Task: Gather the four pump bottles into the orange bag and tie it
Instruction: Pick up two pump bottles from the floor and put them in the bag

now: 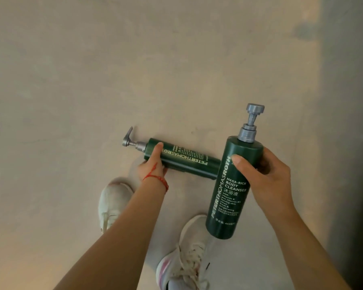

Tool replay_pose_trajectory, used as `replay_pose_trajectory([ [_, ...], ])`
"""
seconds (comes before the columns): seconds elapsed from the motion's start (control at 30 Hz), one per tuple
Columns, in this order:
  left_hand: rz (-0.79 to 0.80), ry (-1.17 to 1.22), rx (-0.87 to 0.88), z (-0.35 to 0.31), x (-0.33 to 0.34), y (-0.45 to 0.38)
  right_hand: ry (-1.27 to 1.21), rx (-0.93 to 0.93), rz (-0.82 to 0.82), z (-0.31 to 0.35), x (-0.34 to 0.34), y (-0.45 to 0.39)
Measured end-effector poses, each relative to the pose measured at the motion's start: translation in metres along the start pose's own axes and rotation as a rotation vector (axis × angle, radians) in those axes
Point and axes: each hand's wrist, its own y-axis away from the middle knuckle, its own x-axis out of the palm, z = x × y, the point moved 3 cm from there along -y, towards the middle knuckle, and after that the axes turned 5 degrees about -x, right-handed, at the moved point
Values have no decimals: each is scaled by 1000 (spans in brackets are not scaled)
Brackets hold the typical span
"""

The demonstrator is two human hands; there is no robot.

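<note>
Two dark green pump bottles with grey pumps are in view, both held above the floor. My left hand (153, 164) grips the hand-wash bottle (187, 159) near its pump end; it lies sideways with the pump pointing left. My right hand (266, 174) holds the body cleanser bottle (231, 189) around its upper part, nearly upright with the pump pointing up. The base of the sideways bottle goes behind the upright one. No orange bag and no other bottles appear.
A pale beige floor (113, 70) fills the view. My two white sneakers (113, 201) (187, 258) stand below the hands. A dark grey vertical surface (352, 101) runs along the right edge.
</note>
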Motion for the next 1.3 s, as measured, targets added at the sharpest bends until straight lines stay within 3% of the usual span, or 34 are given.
replay_pose_trajectory([
  [0.13,26,-137,138,-22,-14,18,8,15,-31,18,-12,9],
  [0.27,232,-359,304,-66,-31,87,-32,32,-53,66,-23,31],
  [0.6,553,-741,644,-200,-74,335,-158,-9,18,279,-43,120],
  [0.97,614,-478,890,-338,-157,570,-181,-275,-21,538,-64,208],
  [1.3,570,-182,1044,-424,-271,670,-177,-488,132,703,14,285],
])
